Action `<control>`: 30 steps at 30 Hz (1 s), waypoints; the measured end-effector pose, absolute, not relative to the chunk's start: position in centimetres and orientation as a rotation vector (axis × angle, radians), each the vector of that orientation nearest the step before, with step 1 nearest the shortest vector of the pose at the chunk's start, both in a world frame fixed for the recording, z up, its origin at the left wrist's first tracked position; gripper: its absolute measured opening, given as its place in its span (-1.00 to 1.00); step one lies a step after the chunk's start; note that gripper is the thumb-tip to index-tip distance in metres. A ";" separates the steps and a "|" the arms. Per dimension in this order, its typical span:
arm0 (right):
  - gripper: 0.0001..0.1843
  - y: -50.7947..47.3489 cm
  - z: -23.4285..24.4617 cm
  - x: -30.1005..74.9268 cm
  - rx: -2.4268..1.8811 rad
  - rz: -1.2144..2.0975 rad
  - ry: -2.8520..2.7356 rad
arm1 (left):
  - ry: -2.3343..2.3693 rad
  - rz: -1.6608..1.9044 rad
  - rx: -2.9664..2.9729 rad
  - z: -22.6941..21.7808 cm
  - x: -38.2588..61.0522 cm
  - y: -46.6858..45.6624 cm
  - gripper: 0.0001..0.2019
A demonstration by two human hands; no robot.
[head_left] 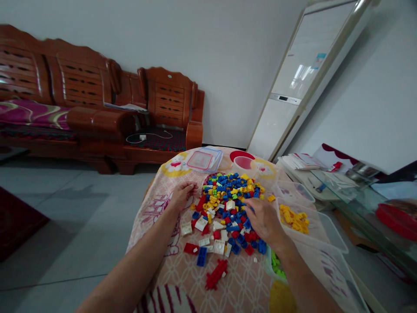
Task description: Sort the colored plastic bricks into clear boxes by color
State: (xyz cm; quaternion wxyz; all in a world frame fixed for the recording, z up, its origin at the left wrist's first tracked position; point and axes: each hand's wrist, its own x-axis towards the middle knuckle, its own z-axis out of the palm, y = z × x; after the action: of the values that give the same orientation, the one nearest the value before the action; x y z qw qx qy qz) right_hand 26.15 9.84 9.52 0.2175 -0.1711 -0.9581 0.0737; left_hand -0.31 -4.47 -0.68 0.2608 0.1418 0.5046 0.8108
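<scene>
pile of loose building bricks, blue, yellow, red and white, mixed, spread over the middle of a round table under a patterned cloth; blue and yellow thickest toward 12 o'clock, flat white and red pieces thinning toward 6 o'clock. a long red piece lies apart at 6 o'clock. right hand, at 3 o'clock of the pile, palm down, fingers curled into the bricks; whether they grip one cannot be told. left hand, at 9 o'clock, rests at the pile's edge, fingers loosely bent and released. a clear tub at 3 o'clock holds yellow bricks; green bricks lie at 5 o'clock; clear lids lie at 11 o'clock.
</scene>
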 end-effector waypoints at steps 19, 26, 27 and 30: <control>-0.83 5.0 3.1 23.1 -0.329 0.114 -2.805 | 1.376 2.173 0.406 -1.2 -0.7 -4.5 -0.77; -0.83 8.1 7.2 25.4 -0.528 0.665 -2.687 | 1.385 2.170 0.401 -1.0 -0.5 -4.5 -0.81; -0.81 8.8 7.6 25.7 -0.539 0.720 -2.667 | 1.385 2.171 0.401 -1.0 -0.5 -4.5 -0.81; -0.78 11.2 8.5 26.9 -0.588 0.634 -2.668 | 1.385 2.176 0.405 -1.1 -0.5 -4.5 -0.81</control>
State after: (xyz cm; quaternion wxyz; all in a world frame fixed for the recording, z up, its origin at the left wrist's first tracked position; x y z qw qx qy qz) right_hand 26.87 11.24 8.47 0.1677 -0.2065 -0.9378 0.2229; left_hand -0.52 -4.46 -1.09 0.2621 0.1498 0.5118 0.8043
